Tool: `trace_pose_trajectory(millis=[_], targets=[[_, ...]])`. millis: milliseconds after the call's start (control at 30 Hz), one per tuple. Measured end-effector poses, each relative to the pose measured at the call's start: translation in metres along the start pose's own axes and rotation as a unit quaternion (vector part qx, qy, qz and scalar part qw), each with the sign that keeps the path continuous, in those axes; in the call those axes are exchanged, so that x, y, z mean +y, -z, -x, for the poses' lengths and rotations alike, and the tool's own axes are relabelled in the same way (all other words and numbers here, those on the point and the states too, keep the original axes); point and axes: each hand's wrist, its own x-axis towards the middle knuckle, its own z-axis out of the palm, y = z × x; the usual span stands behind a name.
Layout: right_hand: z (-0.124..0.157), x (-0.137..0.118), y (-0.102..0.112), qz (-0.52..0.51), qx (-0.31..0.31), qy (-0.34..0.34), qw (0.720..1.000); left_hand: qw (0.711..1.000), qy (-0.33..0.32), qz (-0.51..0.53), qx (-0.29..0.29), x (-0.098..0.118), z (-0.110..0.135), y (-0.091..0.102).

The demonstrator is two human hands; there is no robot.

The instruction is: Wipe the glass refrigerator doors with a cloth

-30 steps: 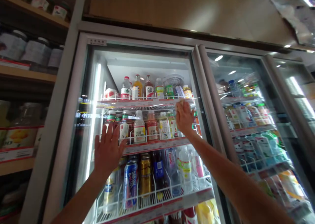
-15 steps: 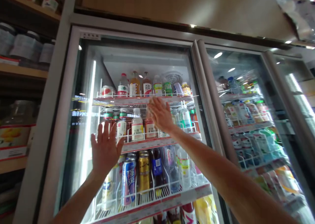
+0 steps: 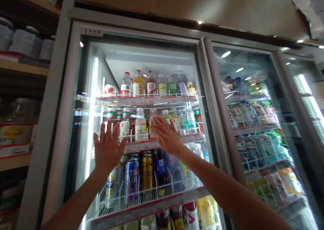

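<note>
My left hand is raised with its fingers spread and its palm toward the glass door of a drinks cooler. It holds nothing and appears to rest on or close to the glass. My right hand lies flat against or near the same door, fingers stretched out to the upper left. Its fingertips overlap a pinkish bottle behind the glass. A pale patch shows at those fingertips; I cannot make out what it is. Just left of it stands a white-capped bottle with a yellow label.
Inside the cooler are wire-fronted shelves with bottles and cans, among them a blue can and a gold can. A second glass door adjoins on the right. Wooden shelves with jars stand at the left.
My right hand has slid down the glass, from the upper shelf's edge to the second row of bottles. My left hand stays nearly in place. The view has shifted slightly.
</note>
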Motion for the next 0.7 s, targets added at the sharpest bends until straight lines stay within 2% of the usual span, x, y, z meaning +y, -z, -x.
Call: trace_pose_trajectory(millis=[33, 67, 133, 200, 233, 267, 300, 400, 433, 467, 533, 600, 667, 700], targets=[[0.009, -0.001, 0.0, 0.001, -0.002, 0.017, 1.0, 1.0, 0.003, 0.001, -0.003, 0.0, 0.0, 0.0], [0.017, 0.004, 0.0, 0.006, 0.008, -0.002, 1.0, 1.0, 0.007, 0.0, -0.006, 0.0, 0.0, 0.0], [0.027, 0.023, 0.001, 0.022, 0.06, -0.114, 0.991, 1.0, 0.01, -0.005, -0.007, 0.001, 0.0, 0.001], [0.03, 0.036, -0.001, 0.034, 0.124, -0.238, 0.963, 1.0, 0.007, -0.009, -0.012, 0.001, 0.0, 0.002], [0.03, 0.035, -0.002, 0.036, 0.143, -0.272, 0.951, 1.0, 0.005, -0.01, -0.011, 0.001, 0.001, 0.003], [0.031, 0.029, -0.004, 0.034, 0.145, -0.278, 0.949, 1.0, 0.003, -0.01, -0.013, 0.001, 0.001, 0.003], [0.032, 0.019, -0.005, 0.027, 0.132, -0.255, 0.957, 1.0, 0.0, -0.01, -0.014, 0.001, 0.001, 0.003], [0.043, -0.012, -0.006, -0.007, 0.046, -0.106, 0.993, 1.0, -0.005, -0.007, -0.004, -0.003, 0.002, 0.0], [0.049, -0.014, -0.005, -0.012, 0.028, -0.073, 0.997, 1.0, -0.006, -0.006, 0.0, -0.005, 0.002, -0.001], [0.056, -0.011, -0.004, -0.008, 0.024, -0.068, 0.997, 1.0, -0.007, -0.005, 0.002, -0.006, 0.003, -0.002], [0.068, 0.011, -0.001, 0.023, 0.064, -0.14, 0.988, 1.0, -0.006, -0.004, 0.001, -0.006, 0.005, -0.003], [0.075, 0.034, -0.001, 0.057, 0.125, -0.264, 0.955, 1.0, -0.005, -0.002, 0.002, -0.001, 0.008, -0.003], [0.076, 0.041, -0.004, 0.064, 0.162, -0.339, 0.924, 1.0, 0.015, 0.001, 0.005, 0.008, 0.012, -0.003], [0.075, 0.035, -0.006, 0.057, 0.163, -0.341, 0.924, 1.0, 0.03, 0.003, 0.007, 0.014, 0.015, -0.002]])
